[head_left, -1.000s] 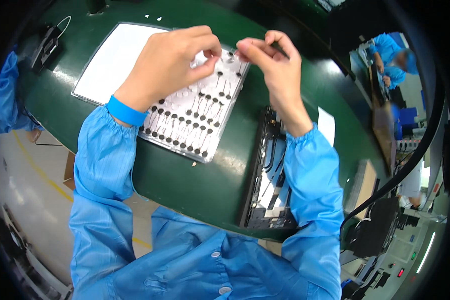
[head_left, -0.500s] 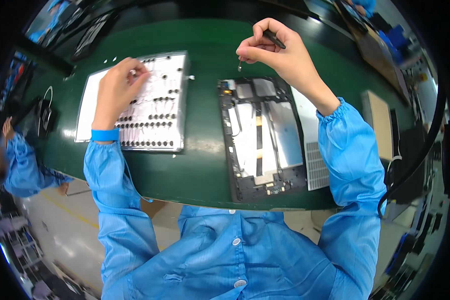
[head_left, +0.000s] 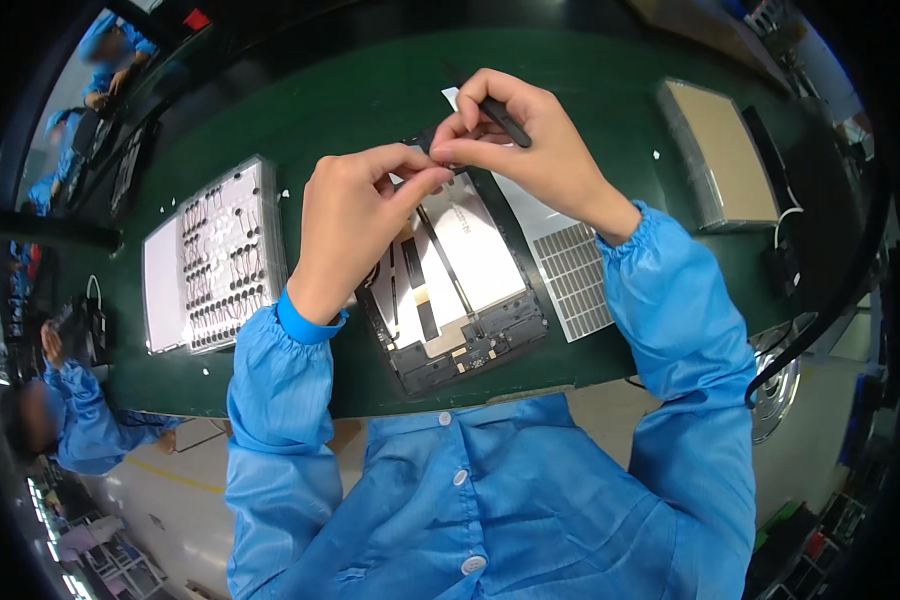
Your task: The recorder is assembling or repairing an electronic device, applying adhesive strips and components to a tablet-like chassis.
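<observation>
An opened tablet (head_left: 470, 230) lies in front of me, its silver and black inside facing up. My left hand (head_left: 355, 205) is over its upper left part, thumb and fingertips pinched together; what they hold is too small to make out. My right hand (head_left: 530, 150) meets it at the tablet's top edge, fingertips almost touching the left ones. Black tweezers (head_left: 505, 122) rest across the right hand, tucked under its fingers. Between the two hands the fingertips hide any small part. At the left, a clear tray (head_left: 205, 265) holds several small round black parts with thin wires.
A sheet of grey rectangular labels (head_left: 573, 280) lies right of the tablet, partly beneath it. Farther right stands a clear box with a tan board (head_left: 725, 155). Small white scraps (head_left: 205, 372) dot the green table (head_left: 350, 90). Other people in blue work at the left.
My left hand has left the parts tray and come right to the tablet. My right hand has lowered to meet it. Earlier a small wired part hung from the right fingertips; the view has shifted.
</observation>
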